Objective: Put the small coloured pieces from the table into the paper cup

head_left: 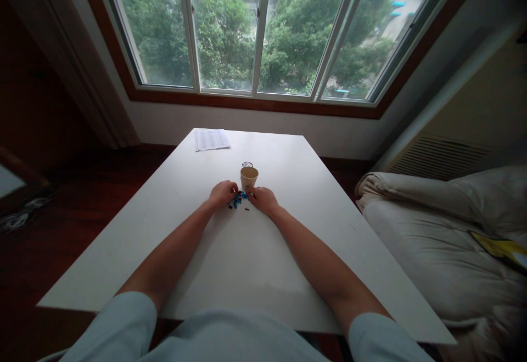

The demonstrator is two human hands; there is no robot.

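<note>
Between the left hand (223, 194) and the right hand (264, 199), a loose cluster of small blue and dark pieces (236, 203) lies on a white counter (242, 263). One dark stray (247, 209) sits apart, on the near side of the hands. The left fingers curl in at the cluster's edge and the right fingers reach down at its other side; whether either pinches a piece, I cannot tell. Just beyond the hands, a tan cup (249, 181) stands upright, close to the right fingertips. Pieces this small probably call for a light fingertip hold, taking care not to nudge the cup. Far beyond the left hand lie papers (212, 139); past them, a window (224, 38) faces trees (296, 38).
</note>
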